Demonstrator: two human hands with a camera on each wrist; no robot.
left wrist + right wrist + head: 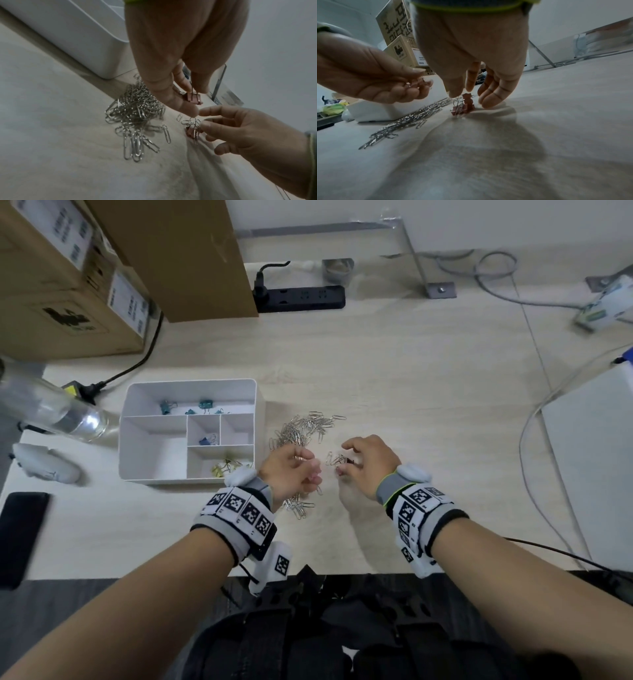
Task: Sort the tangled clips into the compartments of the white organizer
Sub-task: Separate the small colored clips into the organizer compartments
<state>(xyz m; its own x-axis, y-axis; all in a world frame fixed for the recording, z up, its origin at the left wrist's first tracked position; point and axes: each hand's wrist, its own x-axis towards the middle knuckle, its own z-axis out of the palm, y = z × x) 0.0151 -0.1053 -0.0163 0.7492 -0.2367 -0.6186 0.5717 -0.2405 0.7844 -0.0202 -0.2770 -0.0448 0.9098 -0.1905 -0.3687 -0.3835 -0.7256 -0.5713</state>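
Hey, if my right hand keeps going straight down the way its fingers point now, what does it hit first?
Most likely the small cluster of pink binder clips tangled with paper clips on the table. The right hand hovers right over it, fingertips pointing down around it; contact isn't clear, so depth is a guess.

White organizer (137, 392), silver paper clips (135, 108), pink binder clips (462, 107), pale wood-grain table (411, 392), black-and-white checked wristbands (239, 510).
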